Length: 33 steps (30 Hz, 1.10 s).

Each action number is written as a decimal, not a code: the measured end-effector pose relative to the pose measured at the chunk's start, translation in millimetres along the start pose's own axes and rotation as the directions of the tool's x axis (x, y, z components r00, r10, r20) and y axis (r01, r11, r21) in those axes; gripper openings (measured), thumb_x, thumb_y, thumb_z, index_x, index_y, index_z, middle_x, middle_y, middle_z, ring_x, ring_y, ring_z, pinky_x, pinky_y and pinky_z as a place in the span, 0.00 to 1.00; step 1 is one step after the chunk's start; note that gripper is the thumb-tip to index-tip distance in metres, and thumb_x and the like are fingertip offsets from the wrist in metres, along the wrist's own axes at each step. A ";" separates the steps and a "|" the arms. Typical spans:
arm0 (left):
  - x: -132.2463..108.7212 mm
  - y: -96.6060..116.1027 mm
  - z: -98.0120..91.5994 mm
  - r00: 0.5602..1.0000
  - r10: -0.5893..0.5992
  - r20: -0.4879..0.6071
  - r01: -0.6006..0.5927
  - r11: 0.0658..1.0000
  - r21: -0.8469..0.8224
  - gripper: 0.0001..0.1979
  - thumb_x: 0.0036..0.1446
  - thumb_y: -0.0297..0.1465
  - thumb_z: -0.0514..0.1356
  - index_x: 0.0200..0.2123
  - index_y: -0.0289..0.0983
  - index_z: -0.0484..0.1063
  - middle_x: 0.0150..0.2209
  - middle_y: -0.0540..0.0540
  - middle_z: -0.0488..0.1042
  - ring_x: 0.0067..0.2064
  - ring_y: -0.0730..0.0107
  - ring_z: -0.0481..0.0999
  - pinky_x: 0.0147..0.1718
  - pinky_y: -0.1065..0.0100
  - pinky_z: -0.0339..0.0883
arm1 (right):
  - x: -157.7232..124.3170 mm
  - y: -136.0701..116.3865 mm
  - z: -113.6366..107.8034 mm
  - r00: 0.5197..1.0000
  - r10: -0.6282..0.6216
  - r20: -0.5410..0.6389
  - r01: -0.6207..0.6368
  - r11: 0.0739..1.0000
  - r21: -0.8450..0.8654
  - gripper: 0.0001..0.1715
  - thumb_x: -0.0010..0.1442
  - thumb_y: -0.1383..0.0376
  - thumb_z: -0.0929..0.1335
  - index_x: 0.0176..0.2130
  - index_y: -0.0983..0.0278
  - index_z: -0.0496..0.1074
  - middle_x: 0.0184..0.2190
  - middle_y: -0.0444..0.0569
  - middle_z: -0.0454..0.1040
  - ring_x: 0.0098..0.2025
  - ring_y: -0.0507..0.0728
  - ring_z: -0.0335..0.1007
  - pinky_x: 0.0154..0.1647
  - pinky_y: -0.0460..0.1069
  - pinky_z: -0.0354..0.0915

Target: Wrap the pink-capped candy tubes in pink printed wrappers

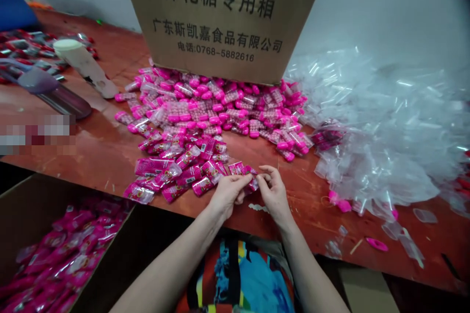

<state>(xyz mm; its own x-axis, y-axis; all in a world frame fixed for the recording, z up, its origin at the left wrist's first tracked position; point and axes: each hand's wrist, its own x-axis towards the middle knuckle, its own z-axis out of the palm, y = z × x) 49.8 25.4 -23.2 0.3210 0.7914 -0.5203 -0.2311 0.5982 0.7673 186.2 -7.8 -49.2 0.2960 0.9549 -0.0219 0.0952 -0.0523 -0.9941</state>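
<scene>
Near the table's front edge, my left hand (229,194) is closed, thumb and fingers pinching a pink candy packet (252,180). My right hand (273,196) meets it from the other side, its thumb and forefinger closed at the packet's right end and the other fingers curled. My fingertips partly cover the packet. Just left of my hands lies a pile of printed pink packets (187,166). Beyond them is a heap of small clear candy bottles (220,107) with pink caps. A torn white scrap (258,208) lies on the table between my wrists.
A large cardboard box (220,14) stands behind the bottles. Clear plastic bags (382,132) are heaped at the right. Two drinking bottles, one white (86,68) and one purple (55,93), stand at the left. Below the table edge, a carton (113,249) holds many pink packets.
</scene>
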 end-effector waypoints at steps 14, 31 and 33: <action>3.7 9.1 -8.8 0.996 0.028 -0.089 -0.032 0.999 -0.042 0.22 0.47 0.45 0.71 0.20 0.37 0.67 0.11 0.54 0.61 0.15 0.79 0.54 0.18 0.71 0.45 | 164.0 -23.1 -6.6 0.844 -0.291 0.450 0.509 0.169 -0.844 0.27 0.68 0.73 0.58 0.60 0.64 0.72 0.64 0.65 0.67 0.63 0.73 0.59 0.56 0.66 0.59; -9.6 9.7 7.7 0.993 -0.052 -0.102 0.021 0.959 -0.283 0.17 0.56 0.35 0.67 0.19 0.40 0.68 0.13 0.51 0.59 0.16 0.76 0.53 0.19 0.64 0.41 | 110.6 16.8 -22.8 0.712 -0.506 0.487 0.657 0.235 -0.716 0.19 0.71 0.61 0.61 0.52 0.68 0.73 0.43 0.60 0.80 0.44 0.65 0.73 0.48 0.57 0.60; -13.1 9.7 11.7 0.995 -0.043 -0.087 0.016 0.959 -0.283 0.16 0.57 0.34 0.67 0.20 0.39 0.69 0.13 0.51 0.60 0.16 0.76 0.54 0.20 0.64 0.42 | 102.8 22.1 -19.6 0.732 -0.499 0.464 0.646 0.289 -0.707 0.18 0.69 0.61 0.62 0.52 0.67 0.72 0.43 0.60 0.78 0.44 0.65 0.72 0.46 0.57 0.62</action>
<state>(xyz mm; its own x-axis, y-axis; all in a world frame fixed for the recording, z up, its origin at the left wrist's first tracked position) 54.2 19.4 -4.6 0.2494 0.7731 -0.5832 -0.4759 0.6223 0.6214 237.3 83.5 -71.3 -0.2720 0.8604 0.4309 0.8904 0.3949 -0.2264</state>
